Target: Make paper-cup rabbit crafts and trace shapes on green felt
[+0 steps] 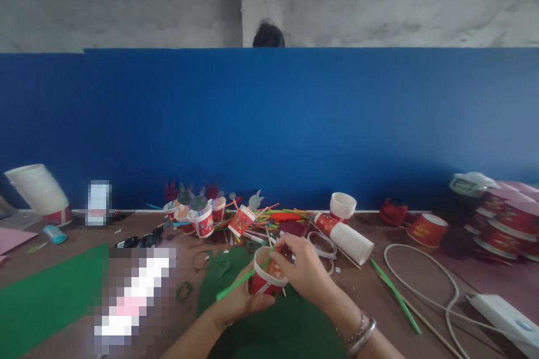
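Observation:
A red paper cup [263,286] with a white rim stands in the middle foreground, tipped so that its inside shows. My left hand [240,302] is wrapped round it from below and the left. Across the cup's mouth lies a bright green straw [236,286], with its lower end sticking out to the left. My right hand [304,269] is closed in a pinch at the straw's upper end, inside the rim. Something orange shows in the cup, partly hidden by these fingers. Beneath both hands spreads a dark green sheet [278,331].
Several decorated cups [202,221] and a pile of coloured straws [269,216] lie behind. A cup stack [351,241] rests to the right, near a white cable [421,247] and power strip [505,317]. A blue partition [269,123] closes the back; a person's head [268,35] shows above.

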